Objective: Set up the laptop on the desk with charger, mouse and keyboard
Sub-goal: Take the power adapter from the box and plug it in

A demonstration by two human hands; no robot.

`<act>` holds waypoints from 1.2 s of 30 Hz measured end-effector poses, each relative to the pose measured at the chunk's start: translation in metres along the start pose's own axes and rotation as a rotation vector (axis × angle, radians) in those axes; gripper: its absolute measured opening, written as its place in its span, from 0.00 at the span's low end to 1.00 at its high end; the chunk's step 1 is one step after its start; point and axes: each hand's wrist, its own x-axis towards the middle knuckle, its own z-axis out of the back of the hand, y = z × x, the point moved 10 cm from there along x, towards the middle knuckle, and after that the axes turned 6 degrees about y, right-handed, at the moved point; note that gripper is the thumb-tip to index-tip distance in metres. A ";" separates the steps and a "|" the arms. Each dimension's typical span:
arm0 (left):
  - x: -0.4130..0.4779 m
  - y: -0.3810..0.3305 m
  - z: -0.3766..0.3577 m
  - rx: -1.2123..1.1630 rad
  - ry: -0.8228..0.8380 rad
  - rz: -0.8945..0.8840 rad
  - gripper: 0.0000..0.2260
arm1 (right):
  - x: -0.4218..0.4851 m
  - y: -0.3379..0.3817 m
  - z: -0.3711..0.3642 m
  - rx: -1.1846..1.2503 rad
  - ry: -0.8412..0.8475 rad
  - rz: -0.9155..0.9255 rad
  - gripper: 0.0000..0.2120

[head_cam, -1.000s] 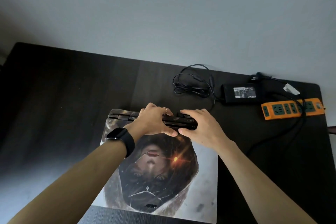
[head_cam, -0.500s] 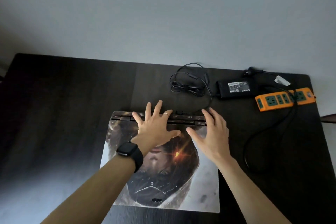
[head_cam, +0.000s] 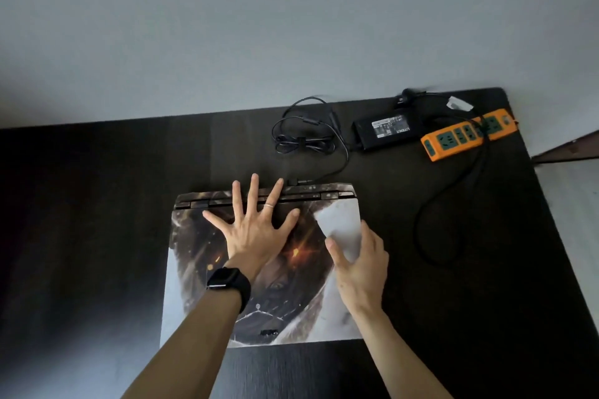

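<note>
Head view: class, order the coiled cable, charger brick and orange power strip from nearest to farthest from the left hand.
1. Coiled cable, straight beyond the left hand, which rests on the laptop.
2. Charger brick, farther to the right.
3. Orange power strip, farthest right.

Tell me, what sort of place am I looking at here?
Likely a home or office workspace: a dark desk against a plain wall, holding a closed laptop, its charger brick and an orange power strip.
</note>
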 end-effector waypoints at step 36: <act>0.092 -0.390 0.007 0.225 0.054 -0.495 0.39 | 0.299 -0.025 0.237 -0.190 0.082 0.166 0.10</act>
